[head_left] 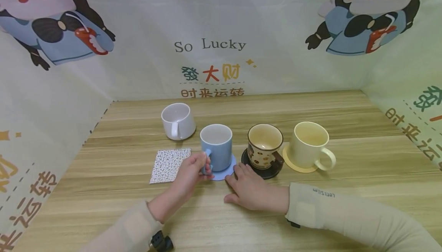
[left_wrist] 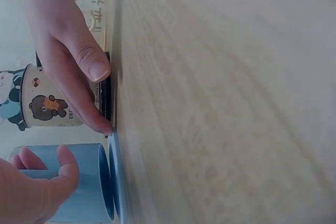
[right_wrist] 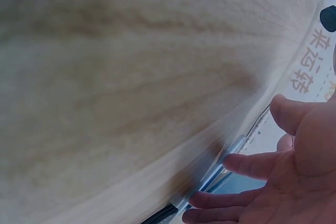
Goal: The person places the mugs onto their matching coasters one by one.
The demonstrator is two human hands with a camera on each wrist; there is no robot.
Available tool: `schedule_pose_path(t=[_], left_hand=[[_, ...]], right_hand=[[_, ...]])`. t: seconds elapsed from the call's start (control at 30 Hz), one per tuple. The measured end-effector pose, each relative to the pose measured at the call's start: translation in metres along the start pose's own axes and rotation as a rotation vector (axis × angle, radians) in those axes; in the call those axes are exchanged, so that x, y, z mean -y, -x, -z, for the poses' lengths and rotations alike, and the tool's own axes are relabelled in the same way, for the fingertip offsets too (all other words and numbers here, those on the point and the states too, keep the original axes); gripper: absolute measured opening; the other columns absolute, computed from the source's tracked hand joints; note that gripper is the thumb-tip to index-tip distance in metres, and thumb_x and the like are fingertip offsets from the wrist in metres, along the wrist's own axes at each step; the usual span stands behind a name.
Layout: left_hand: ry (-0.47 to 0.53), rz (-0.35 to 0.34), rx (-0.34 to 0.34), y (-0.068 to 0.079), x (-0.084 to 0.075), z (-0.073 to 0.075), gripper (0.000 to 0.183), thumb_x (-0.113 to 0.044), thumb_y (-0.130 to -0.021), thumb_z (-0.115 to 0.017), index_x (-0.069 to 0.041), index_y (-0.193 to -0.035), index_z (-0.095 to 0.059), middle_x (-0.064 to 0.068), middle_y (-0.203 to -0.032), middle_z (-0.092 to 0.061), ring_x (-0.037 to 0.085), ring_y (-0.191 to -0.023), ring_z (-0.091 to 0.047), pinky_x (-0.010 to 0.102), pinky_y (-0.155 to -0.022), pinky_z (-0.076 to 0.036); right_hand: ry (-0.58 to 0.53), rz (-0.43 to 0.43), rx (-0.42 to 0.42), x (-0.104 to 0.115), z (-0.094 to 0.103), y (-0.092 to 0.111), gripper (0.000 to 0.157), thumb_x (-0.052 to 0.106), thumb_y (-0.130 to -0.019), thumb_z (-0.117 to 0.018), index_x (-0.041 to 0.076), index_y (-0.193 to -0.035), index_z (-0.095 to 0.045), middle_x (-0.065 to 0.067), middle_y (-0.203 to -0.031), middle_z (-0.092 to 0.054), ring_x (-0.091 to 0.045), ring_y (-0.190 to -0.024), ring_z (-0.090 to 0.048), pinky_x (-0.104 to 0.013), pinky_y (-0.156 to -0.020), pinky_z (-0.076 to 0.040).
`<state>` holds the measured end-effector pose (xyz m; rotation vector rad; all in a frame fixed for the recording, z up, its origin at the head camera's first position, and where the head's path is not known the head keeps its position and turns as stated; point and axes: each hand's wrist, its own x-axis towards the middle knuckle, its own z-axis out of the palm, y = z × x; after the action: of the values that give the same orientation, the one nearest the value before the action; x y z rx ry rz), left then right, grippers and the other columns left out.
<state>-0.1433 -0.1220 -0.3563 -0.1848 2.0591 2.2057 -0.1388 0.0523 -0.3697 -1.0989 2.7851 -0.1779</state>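
Observation:
My left hand (head_left: 190,173) grips the handle of a light blue mug (head_left: 221,150), which stands upright over a round blue coaster (head_left: 223,174). In the left wrist view the mug (left_wrist: 84,182) is seen side-on, its base right at the coaster (left_wrist: 117,177). My right hand (head_left: 250,188) has its fingers extended, with the index fingertip at the coaster's right edge. The other fingertips reach toward a black coaster (head_left: 271,175) under a brown-rimmed cream mug (head_left: 264,146). In the right wrist view the right hand's palm (right_wrist: 310,166) shows, thumb spread away.
A white mug (head_left: 178,123) stands on the wooden table (head_left: 138,221) behind a square patterned coaster (head_left: 167,165). To the right, a yellow mug (head_left: 309,146) sits on a yellow coaster (head_left: 291,163). A printed cloth (head_left: 214,10) walls the back and sides.

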Motion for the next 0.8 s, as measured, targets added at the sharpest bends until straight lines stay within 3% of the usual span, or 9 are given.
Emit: schedule_pose_path(t=[0.8], left_hand=[[-0.002,0.038,0.021,0.0074,0.0099,-0.0015,0.026,-0.010,-0.097,-0.038,0.006,-0.082,-0.053,0.006,-0.072,-0.050,0.013,-0.069,-0.051,0.028,-0.068,-0.051]], right_hand=[[0.025,0.009,-0.022,-0.0014,-0.0028,-0.0015,0.061,0.048,-0.087,-0.054,0.002,-0.128,-0.051,-0.031,-0.130,-0.042,-0.046,-0.123,-0.038,-0.053,-0.103,-0.030]])
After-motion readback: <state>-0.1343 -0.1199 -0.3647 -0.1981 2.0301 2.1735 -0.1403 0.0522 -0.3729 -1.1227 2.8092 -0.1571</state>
